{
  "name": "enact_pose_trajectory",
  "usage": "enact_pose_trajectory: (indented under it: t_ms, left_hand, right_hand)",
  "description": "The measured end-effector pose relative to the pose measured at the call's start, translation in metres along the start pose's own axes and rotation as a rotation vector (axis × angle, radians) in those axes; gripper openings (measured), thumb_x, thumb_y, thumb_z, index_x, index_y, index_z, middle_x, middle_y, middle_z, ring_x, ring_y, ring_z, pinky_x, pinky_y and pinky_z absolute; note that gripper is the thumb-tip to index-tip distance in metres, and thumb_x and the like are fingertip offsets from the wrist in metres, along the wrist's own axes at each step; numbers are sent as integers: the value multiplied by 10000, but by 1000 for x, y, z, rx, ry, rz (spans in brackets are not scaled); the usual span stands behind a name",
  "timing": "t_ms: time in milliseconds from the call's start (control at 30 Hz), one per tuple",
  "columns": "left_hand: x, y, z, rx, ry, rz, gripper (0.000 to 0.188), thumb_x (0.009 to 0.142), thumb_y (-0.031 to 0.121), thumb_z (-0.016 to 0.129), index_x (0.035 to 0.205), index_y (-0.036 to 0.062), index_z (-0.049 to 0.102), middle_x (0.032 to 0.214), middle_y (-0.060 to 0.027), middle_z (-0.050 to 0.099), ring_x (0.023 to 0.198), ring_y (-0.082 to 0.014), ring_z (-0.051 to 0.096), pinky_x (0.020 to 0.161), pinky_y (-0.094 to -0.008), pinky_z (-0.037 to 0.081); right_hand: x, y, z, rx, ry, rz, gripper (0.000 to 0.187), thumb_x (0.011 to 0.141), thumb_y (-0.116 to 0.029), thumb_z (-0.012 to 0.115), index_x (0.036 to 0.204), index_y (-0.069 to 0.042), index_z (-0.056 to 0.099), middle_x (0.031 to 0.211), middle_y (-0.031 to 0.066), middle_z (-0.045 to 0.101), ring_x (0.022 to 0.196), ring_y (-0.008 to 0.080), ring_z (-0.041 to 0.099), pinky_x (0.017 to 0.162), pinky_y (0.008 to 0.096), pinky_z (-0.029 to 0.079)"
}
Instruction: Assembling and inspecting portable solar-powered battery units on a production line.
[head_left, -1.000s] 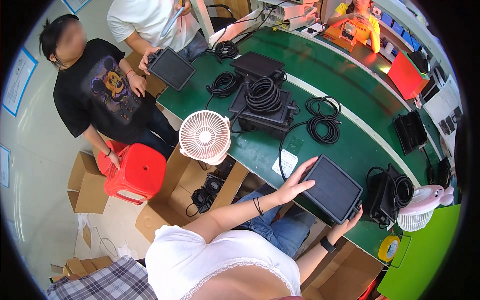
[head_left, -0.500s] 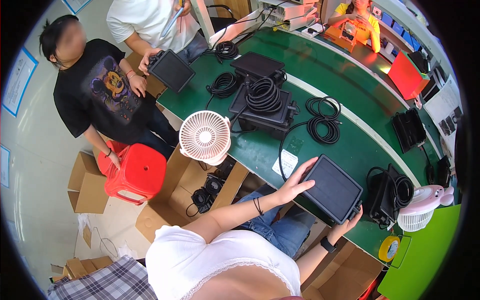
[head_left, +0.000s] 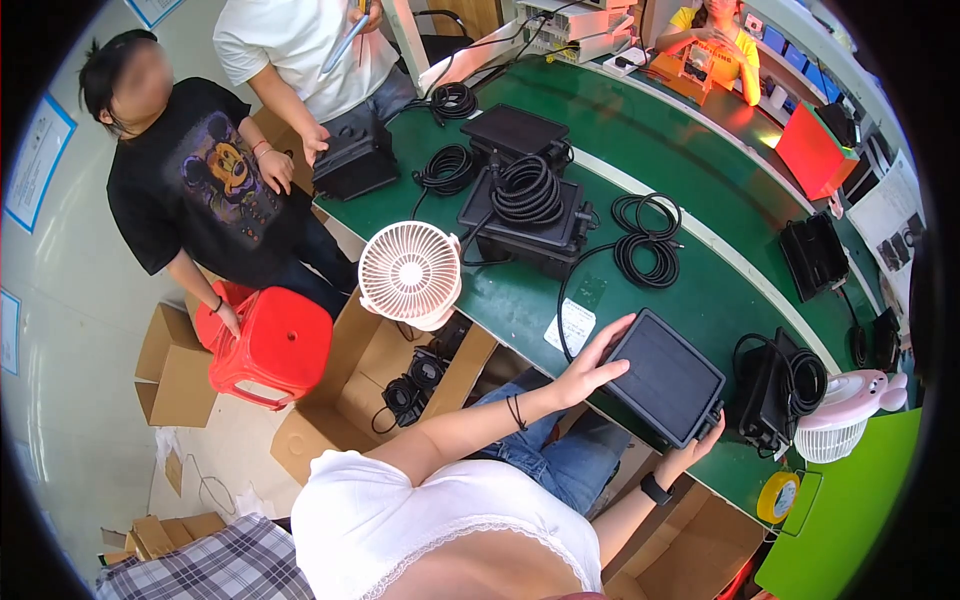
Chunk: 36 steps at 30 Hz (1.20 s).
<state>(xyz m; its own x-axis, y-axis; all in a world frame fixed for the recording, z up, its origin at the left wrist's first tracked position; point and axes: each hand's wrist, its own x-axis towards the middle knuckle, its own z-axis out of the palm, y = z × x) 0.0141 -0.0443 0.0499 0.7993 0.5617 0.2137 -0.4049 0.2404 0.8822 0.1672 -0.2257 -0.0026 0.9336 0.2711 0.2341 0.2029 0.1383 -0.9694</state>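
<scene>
A flat black square panel lies at the near edge of the green workbench. My left hand rests on its left corner with fingers spread. My right hand grips the panel's near right edge from below, a dark watch on that wrist. A black cable runs from the panel's far side toward the coiled black cable behind it.
A white desk fan stands at the bench edge on my left. Black boxes with coiled cables sit further back, another to the right by a pink fan. Two people stand at left near a red stool and cardboard boxes.
</scene>
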Motion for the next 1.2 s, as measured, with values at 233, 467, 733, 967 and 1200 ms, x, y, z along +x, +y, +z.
enact_pose_trajectory:
  t_ms: [233,467,733,967,1200]
  left_hand:
    - [0,2,0,-5,-10,0,676,922,99,537,1488,19,175,1519,-143,240,1416,-236,223,1150,-349,177]
    - [0,0,1,27,-11,9,690,923,155,529,1494,24,163,1517,-135,239,1412,-236,220,1148,-351,162]
    - [-1,0,-1,27,-15,7,681,928,148,523,1494,26,164,1518,-138,234,1412,-236,217,1149,-352,159]
    - [0,-1,-1,26,-28,7,682,929,149,523,1493,21,161,1520,-137,228,1415,-237,212,1149,-353,158]
    - [-2,-2,0,26,15,22,654,935,100,512,1489,20,174,1516,-128,244,1413,-230,224,1148,-346,175]
  right_hand:
    - [1,7,-3,23,-29,-20,452,867,-20,532,1313,-29,458,1260,79,524,1135,187,497,1019,331,368]
    - [1,5,-3,27,-22,2,440,862,-21,518,1299,-30,464,1261,84,518,1142,197,496,1020,334,369]
    - [1,4,-2,-4,-7,-3,410,858,-28,490,1268,-25,478,1249,91,521,1146,206,493,1019,339,368]
    - [0,5,-2,3,-5,-11,410,863,-21,477,1273,-31,477,1244,89,524,1144,204,495,1010,327,375]
    - [-5,20,-9,20,19,-11,367,941,-106,455,1293,-9,482,1302,100,512,1191,208,482,1039,343,359]
